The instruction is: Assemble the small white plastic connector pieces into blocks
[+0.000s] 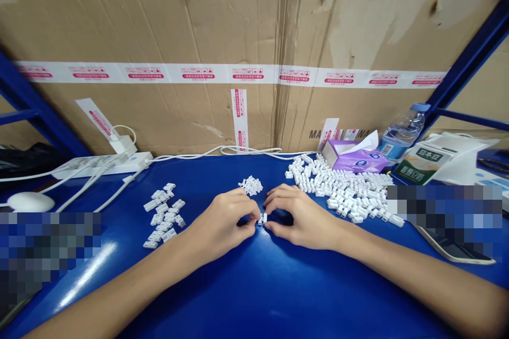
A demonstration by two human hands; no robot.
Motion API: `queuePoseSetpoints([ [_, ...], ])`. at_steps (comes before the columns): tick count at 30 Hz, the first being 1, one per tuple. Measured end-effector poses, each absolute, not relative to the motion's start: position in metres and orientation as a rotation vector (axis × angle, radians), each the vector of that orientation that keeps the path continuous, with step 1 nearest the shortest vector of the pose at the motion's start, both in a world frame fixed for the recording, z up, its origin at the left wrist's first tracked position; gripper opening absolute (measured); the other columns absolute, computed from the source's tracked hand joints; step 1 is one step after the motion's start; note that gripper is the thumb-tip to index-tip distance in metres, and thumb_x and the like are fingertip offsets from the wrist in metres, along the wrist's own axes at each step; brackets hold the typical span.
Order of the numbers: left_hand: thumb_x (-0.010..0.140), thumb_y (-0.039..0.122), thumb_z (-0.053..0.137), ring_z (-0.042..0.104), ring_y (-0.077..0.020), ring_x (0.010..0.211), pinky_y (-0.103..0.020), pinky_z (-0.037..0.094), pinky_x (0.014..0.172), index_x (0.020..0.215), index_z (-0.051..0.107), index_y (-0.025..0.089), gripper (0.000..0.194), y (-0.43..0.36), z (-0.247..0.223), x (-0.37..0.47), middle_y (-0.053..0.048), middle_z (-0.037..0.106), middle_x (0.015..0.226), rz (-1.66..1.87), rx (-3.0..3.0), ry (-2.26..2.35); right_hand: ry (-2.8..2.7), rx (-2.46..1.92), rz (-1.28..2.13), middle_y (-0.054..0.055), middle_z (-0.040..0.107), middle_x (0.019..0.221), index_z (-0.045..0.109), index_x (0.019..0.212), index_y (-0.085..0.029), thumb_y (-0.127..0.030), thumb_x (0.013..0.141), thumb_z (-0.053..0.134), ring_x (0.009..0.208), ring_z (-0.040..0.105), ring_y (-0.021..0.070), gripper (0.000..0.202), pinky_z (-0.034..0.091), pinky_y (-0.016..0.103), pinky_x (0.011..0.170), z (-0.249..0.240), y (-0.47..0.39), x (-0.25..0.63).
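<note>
Between the fingertips of both hands is a small white plastic piece, just above or on the blue table. My left hand pinches its left side with thumb and forefinger. From the right, my right hand holds it the same way, its other fingers curled. Just beyond the hands lies a little heap of tiny white parts. A large pile of white plastic pieces spreads to the right, and a smaller group of similar pieces lies at left. Fine detail of the held piece is too small to make out.
A purple tissue pack, a clear bottle and a green-and-white packet stand at the back right. A phone lies at right. A power strip with white cables is at back left. Cardboard walls the back.
</note>
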State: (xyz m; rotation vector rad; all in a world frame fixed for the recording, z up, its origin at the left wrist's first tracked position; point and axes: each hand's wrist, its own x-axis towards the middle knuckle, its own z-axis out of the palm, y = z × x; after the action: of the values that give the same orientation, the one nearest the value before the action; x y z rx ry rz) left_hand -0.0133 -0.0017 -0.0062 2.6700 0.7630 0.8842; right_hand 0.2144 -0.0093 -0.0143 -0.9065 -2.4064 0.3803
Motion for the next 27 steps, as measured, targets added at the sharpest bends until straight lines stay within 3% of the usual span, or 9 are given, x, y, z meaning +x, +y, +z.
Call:
queuePoseSetpoints([
  [17,0.087,0.003,0.054,0.060,-0.0184,0.079,-0.028,0.048,0.067,0.089,0.067,0.019,0.021,-0.0047,-0.0089,-0.0131,-0.002,0.069,0.078,0.877,2.857,0.734,-2.419,-0.906,0.376,0.004,0.073,0.103,0.069,0.095,-0.021,-0.026,0.090,0.071,0.104,0.063,0.0233,0.007,0.044,0.042,0.092,-0.0170,-0.0122,0.2126],
  [27,0.094,0.005,0.048,0.057,-0.0187,0.076,-0.031,0.051,0.070,0.086,0.066,0.017,0.024,-0.0096,-0.0026,-0.0108,-0.003,0.067,0.074,0.824,3.032,0.716,-2.405,-0.901,0.371,0.005,0.074,0.102,0.069,0.095,-0.021,-0.025,0.089,0.071,0.103,0.064,0.0235,0.008,0.044,0.042,0.092,-0.0148,-0.0130,0.2111],
])
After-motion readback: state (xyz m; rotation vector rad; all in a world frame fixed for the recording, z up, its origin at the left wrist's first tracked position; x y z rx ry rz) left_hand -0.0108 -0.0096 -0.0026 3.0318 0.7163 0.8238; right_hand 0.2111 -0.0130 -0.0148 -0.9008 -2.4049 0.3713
